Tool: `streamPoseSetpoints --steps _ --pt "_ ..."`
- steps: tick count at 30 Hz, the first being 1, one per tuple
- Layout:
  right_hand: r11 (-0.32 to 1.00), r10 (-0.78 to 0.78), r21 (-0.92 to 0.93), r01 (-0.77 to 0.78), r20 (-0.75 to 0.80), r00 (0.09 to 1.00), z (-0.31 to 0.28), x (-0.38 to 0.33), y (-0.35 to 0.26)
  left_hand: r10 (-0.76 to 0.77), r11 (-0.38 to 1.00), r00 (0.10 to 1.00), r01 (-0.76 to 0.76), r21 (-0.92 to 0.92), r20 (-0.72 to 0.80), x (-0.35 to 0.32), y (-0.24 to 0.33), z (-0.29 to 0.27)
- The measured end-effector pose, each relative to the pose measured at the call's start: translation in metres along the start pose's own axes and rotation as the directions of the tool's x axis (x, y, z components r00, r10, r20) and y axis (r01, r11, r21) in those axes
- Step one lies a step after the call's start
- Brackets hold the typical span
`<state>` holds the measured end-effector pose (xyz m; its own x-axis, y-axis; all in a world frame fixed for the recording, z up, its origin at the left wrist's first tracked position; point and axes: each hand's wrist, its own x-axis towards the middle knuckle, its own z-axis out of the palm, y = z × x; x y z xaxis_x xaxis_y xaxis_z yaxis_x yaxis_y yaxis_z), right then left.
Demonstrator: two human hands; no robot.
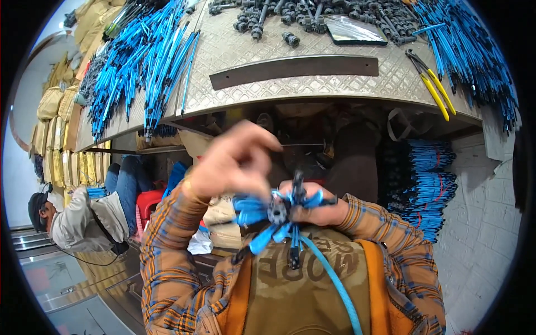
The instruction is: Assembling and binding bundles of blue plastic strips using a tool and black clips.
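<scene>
My right hand (315,209) is closed around a bunch of short blue cables (262,215) with dark grey fittings, held close in front of my chest. The cable ends fan out to the left and downward, and one long blue cable (335,282) trails down over my olive shirt. My left hand (234,164) hovers just above and left of the bunch. It is blurred, with fingers curled and fingertips pinched together; I cannot make out anything in them. Plaid sleeves cover both forearms.
A patterned metal table (312,50) carries piles of blue cables at left (145,56) and right (469,44), dark fittings (312,14), a dark metal strip (293,70) and yellow-handled pliers (435,89). Tied blue bundles (427,187) are stacked below. Another person (84,220) sits at left by a red stool (148,204).
</scene>
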<state>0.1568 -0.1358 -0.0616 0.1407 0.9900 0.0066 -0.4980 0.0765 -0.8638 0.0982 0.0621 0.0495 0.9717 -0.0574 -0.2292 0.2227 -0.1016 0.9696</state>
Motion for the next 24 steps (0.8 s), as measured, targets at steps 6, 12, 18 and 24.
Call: streamPoseSetpoints --steps 6,12,18,24 --pt "0.898 -0.401 -0.347 0.27 -0.394 0.827 -0.004 0.046 -0.003 0.429 0.842 0.55 -0.531 0.096 -0.717 -0.04 0.016 0.051" --pt "0.842 -0.522 -0.423 0.335 -0.481 0.704 0.006 0.085 0.016 0.264 0.939 0.587 -0.338 0.064 -0.766 -0.007 -0.034 0.061" --pt "0.841 -0.507 -0.471 0.267 -0.511 0.695 0.011 0.097 0.036 0.409 0.912 0.383 -0.145 0.383 -0.828 0.003 -0.049 0.056" --pt "0.884 -0.46 -0.343 0.318 -0.519 0.721 -0.002 0.096 0.065 0.459 0.888 0.457 -0.243 0.39 -0.762 0.007 -0.045 0.057"
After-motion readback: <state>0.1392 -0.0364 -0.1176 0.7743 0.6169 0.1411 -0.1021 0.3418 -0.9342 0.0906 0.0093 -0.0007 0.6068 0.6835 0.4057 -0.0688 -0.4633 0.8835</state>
